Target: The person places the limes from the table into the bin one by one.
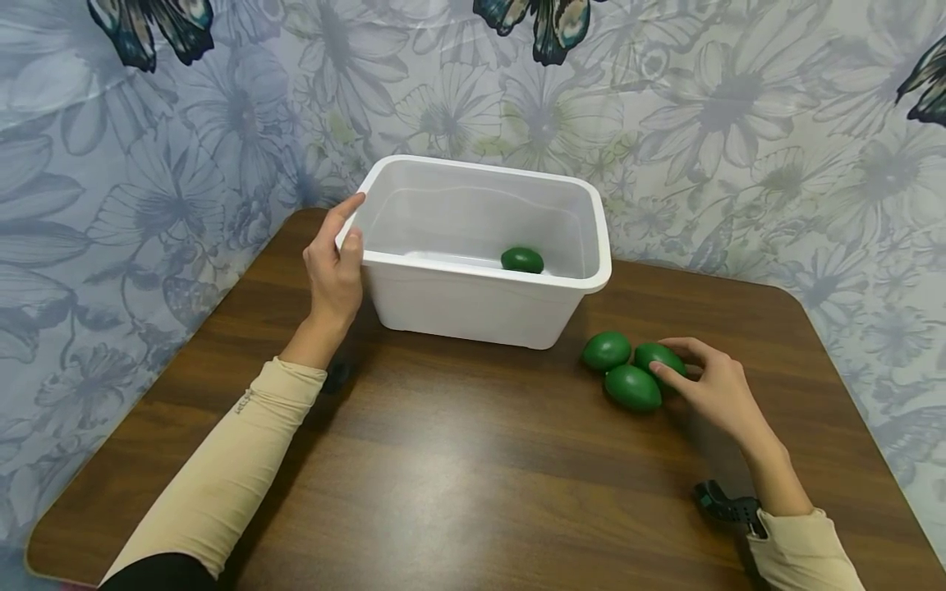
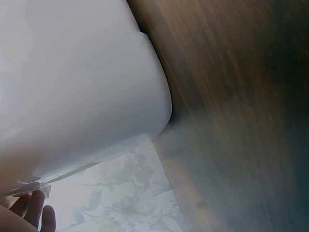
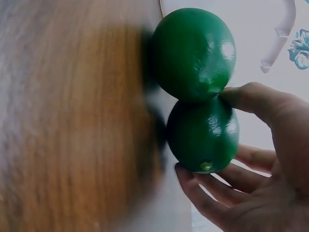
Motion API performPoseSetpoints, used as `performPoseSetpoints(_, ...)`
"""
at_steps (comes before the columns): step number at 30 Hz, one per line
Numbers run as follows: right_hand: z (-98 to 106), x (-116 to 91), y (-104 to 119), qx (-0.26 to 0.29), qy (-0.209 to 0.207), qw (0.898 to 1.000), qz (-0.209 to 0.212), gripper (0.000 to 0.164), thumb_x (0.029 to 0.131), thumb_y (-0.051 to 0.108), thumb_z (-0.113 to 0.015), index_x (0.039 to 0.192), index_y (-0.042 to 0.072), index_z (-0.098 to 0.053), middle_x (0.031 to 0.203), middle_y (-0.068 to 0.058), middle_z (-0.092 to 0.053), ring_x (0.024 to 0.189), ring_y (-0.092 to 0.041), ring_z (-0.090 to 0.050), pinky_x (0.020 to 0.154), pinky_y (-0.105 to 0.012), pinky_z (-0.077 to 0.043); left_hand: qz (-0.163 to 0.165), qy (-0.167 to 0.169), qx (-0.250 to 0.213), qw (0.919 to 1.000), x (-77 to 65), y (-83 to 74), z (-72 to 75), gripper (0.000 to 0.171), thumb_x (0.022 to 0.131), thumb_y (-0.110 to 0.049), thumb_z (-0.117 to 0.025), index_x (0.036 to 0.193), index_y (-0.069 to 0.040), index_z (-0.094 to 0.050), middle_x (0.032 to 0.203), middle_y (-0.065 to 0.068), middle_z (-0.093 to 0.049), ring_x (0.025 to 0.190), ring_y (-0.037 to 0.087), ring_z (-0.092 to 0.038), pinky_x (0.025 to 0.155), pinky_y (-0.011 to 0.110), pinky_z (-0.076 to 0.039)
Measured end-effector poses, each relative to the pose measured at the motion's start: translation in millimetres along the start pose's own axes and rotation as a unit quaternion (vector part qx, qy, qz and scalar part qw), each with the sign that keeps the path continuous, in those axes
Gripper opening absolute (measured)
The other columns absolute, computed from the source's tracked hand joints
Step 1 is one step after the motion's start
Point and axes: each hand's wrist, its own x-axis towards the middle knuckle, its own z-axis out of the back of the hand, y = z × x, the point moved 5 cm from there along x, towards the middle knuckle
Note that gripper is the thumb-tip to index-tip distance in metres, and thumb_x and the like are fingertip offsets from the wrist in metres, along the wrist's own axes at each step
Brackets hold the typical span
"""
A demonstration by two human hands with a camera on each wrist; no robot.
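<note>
A white plastic bin (image 1: 458,304) stands upright on the table, with one green lime (image 1: 522,260) lying inside towards its right. My left hand (image 1: 332,275) grips the bin's left end at the rim, thumb on the near side; in the left wrist view its fingertips (image 2: 35,208) show beyond the edge. To the right of the bin, several glossy limes lie close together. My right hand (image 1: 713,390) has thumb and fingers round the rightmost lime (image 1: 658,356). Beside that one are a left lime (image 1: 606,351) and a front lime (image 1: 633,388).
The brown wooden table (image 1: 414,460) has rounded corners. Behind it hangs a wall covering (image 1: 739,164) with flowers and butterflies, close to the bin's back. A dark strap (image 1: 727,507) sits on the right wrist.
</note>
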Motion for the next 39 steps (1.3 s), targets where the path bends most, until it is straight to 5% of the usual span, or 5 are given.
performPoseSetpoints(5, 4.1, 1.2, -0.9, 0.0, -0.051, 0.999, -0.004, 0.048, 0.095, 0.036, -0.077, 0.134, 0.01, -0.07, 0.125, -0.019, -0.074, 0.101, -0.04, -0.076, 0.073, -0.012, -0.051, 0.008, -0.001, 0.01, 0.9999, 0.0, 25.0, -0.9, 0.061, 0.089, -0.036, -0.047, 0.135, -0.003, -0.071, 0.133, 0.014, -0.073, 0.112, 0.037, -0.068, 0.093, 0.019, -0.046)
performPoseSetpoints(13, 22.3, 9.1, 10.4, 0.037, -0.122, 0.992, 0.006, 0.045, 0.094, 0.028, -0.079, 0.133, 0.008, -0.07, 0.123, -0.017, -0.073, 0.099, 0.018, -0.057, 0.08, -0.003, -0.047, -0.005, 0.009, 0.013, 0.9999, 0.3, 33.2, 2.0, 0.061, 0.09, -0.04, -0.048, 0.138, -0.012, -0.071, 0.133, 0.008, -0.074, 0.11, 0.031, -0.069, 0.092, 0.019, -0.048)
performPoseSetpoints(21, 39.3, 21.4, 29.7, 0.062, -0.158, 0.985, 0.021, 0.044, 0.092, 0.021, -0.081, 0.133, 0.01, -0.071, 0.12, -0.009, -0.072, 0.097, 0.013, -0.063, 0.081, -0.004, -0.049, -0.005, 0.009, 0.021, 0.9997, -0.2, 34.1, 2.3, 0.06, 0.09, -0.04, -0.047, 0.138, -0.012, -0.071, 0.134, 0.006, -0.073, 0.111, 0.03, -0.07, 0.092, 0.019, -0.048)
performPoseSetpoints(28, 59.5, 40.2, 50.6, 0.081, -0.187, 0.978, 0.036, 0.044, 0.092, 0.021, -0.08, 0.134, 0.009, -0.072, 0.116, 0.011, -0.071, 0.104, 0.008, -0.064, 0.084, -0.007, -0.049, -0.011, 0.013, 0.023, 0.9996, 2.5, 32.7, -2.6, 0.061, 0.091, -0.04, -0.047, 0.138, -0.009, -0.07, 0.134, 0.01, -0.073, 0.112, 0.033, -0.069, 0.093, 0.019, -0.047)
performPoseSetpoints(39, 73.6, 73.8, 98.1, 0.113, -0.186, 0.972, 0.085, 0.041, 0.09, 0.021, -0.082, 0.129, 0.011, -0.074, 0.115, 0.008, -0.074, 0.105, 0.001, -0.068, 0.082, -0.01, -0.052, 0.005, 0.001, 0.012, 0.9999, 3.2, -14.7, -5.4, 0.061, 0.089, -0.029, -0.047, 0.132, 0.01, -0.067, 0.129, 0.032, -0.069, 0.107, 0.052, -0.065, 0.09, 0.014, -0.044)
